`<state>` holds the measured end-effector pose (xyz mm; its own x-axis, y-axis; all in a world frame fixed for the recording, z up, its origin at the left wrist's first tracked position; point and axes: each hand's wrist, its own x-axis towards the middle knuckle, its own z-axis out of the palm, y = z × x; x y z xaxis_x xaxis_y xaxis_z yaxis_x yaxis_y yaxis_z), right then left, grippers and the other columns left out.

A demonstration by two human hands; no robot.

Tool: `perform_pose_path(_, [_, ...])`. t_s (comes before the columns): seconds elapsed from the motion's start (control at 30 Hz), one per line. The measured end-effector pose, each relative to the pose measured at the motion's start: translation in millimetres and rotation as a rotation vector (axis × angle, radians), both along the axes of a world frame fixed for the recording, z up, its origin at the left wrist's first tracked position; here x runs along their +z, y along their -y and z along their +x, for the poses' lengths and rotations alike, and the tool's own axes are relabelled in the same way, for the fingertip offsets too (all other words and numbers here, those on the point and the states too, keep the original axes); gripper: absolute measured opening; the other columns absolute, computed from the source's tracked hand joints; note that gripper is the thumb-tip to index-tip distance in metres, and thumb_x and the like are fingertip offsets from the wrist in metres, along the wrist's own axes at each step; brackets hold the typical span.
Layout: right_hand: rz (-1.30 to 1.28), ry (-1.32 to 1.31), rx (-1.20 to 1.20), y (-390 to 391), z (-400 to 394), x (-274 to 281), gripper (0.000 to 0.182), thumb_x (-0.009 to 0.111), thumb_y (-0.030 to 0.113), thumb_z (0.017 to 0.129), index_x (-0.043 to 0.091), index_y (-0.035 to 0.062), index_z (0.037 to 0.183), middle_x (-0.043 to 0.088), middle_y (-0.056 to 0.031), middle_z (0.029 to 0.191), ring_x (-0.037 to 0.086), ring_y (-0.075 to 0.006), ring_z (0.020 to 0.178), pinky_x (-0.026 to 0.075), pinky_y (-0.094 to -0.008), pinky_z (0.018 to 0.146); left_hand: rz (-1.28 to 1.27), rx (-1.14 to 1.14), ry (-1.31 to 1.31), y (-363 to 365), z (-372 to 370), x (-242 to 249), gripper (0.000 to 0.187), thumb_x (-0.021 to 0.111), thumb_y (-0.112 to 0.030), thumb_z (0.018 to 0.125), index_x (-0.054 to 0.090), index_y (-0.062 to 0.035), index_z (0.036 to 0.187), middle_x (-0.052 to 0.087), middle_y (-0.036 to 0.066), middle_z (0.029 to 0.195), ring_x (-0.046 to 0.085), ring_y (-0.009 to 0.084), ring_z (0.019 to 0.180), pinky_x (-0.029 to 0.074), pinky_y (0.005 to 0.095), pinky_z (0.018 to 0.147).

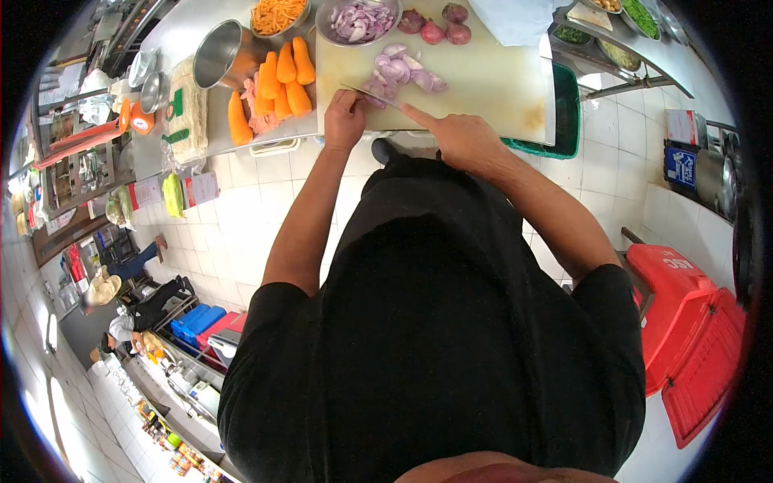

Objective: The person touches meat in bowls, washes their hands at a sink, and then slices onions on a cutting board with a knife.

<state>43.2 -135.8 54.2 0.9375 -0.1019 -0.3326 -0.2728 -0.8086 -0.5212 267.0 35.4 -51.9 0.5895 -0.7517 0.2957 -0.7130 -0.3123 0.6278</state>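
Note:
My right hand [465, 138] is closed on the handle of a kitchen knife [377, 97], its index finger stretched along the top of the blade. The blade points left across the near edge of a pale cutting board [491, 88]. With curled fingers, my left hand [345, 118] holds a piece of red onion [374, 102] against the board by the blade; the fingers partly hide it. Just beyond the knife lies a pile of cut onion [396, 68]. Several whole red onions [432, 33] sit farther back, beside a metal bowl [322, 24] of sliced onion.
Left of the board are several peeled carrots [286, 63], a steel pot [219, 56] and a bowl of shredded carrot [278, 14]. A green bin [568, 109] stands under the board's right end. Red cooler [664, 282] at right; two people in the left background.

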Motion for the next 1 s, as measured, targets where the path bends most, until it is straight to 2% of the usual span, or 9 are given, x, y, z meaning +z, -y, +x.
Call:
perform_pose_path(0.07, [0.005,0.049,-0.031,-5,7,-37,0.084,0.064,0.019,0.091,0.023,0.031,0.163,0.071,-0.0256,0.092,0.07,-0.0442,0.087,0.053,-0.055,0.08,-0.046,0.003,-0.009,3,1,-3,0.009,0.069,-0.001,0.085,0.068,-0.0044,0.093,0.065,0.013,0.091,0.066,0.0316,0.077,0.054,0.0383,0.069])
perform_pose_path(0.13, [-0.003,0.073,-0.044,-7,13,-44,0.086,0.065,0.017,0.089,0.023,0.0307,0.163,0.071,-0.0255,0.091,0.07,-0.0443,0.087,0.053,-0.0555,0.08,-0.074,0.005,0.003,4,2,-6,0.009,0.069,0.0,0.085,0.068,-0.004,0.093,0.065,0.013,0.09,0.066,0.0319,0.077,0.054,0.0384,0.069])
perform_pose_path(0.3, [0.006,0.069,-0.039,-3,8,-2,0.088,0.065,0.012,0.087,0.024,0.0319,0.163,0.071,-0.0252,0.092,0.07,-0.0443,0.087,0.053,-0.0559,0.081,-0.039,-0.001,0.101,3,2,-8,0.009,0.069,0.0,0.084,0.068,-0.0032,0.093,0.065,0.014,0.088,0.066,0.0318,0.077,0.054,0.0387,0.069])
perform_pose_path(0.4, [0.0,-0.021,-0.002,-1,4,10,0.079,0.061,0.021,0.093,0.025,0.029,0.162,0.072,-0.0247,0.097,0.071,-0.0417,0.091,0.055,-0.055,0.081,-0.021,0.033,0.024,2,-3,-5,0.009,0.069,0.0,0.084,0.068,-0.0037,0.092,0.065,0.014,0.088,0.066,0.0329,0.077,0.054,0.0396,0.07])
perform_pose_path(0.53, [0.027,0.033,-0.049,-11,8,-36,0.078,0.06,0.021,0.092,0.025,0.0279,0.162,0.072,-0.0252,0.097,0.071,-0.0427,0.092,0.055,-0.0555,0.084,-0.094,0.036,0.063,1,-4,-12,0.008,0.069,0.0,0.084,0.068,-0.0038,0.091,0.065,0.014,0.087,0.066,0.0317,0.075,0.054,0.039,0.069])
perform_pose_path(0.63, [0.047,-0.01,-0.046,-9,19,-37,0.079,0.06,0.019,0.092,0.025,0.0276,0.162,0.072,-0.0256,0.098,0.071,-0.043,0.094,0.055,-0.0555,0.086,-0.106,0.027,0.073,3,-2,-8,0.007,0.069,0.0,0.084,0.069,-0.0035,0.09,0.065,0.014,0.087,0.066,0.0306,0.075,0.054,0.0381,0.068])
perform_pose_path(0.8, [0.063,-0.017,-0.061,-4,6,11,0.081,0.061,0.013,0.091,0.025,0.0278,0.162,0.071,-0.0252,0.1,0.071,-0.0421,0.095,0.055,-0.0548,0.085,-0.065,0.05,0.03,3,-1,-13,0.005,0.07,-0.001,0.084,0.068,-0.0032,0.089,0.065,0.013,0.086,0.066,0.0295,0.074,0.054,0.0375,0.068])
perform_pose_path(1.0, [0.024,0.005,-0.045,-6,3,4,0.082,0.059,0.008,0.089,0.026,0.0274,0.162,0.071,-0.0246,0.098,0.071,-0.0416,0.093,0.055,-0.0555,0.083,-0.073,0.04,0.053,2,-6,-8,0.006,0.07,0.0,0.085,0.068,-0.0019,0.09,0.066,0.015,0.086,0.067,0.0304,0.074,0.054,0.0366,0.069])
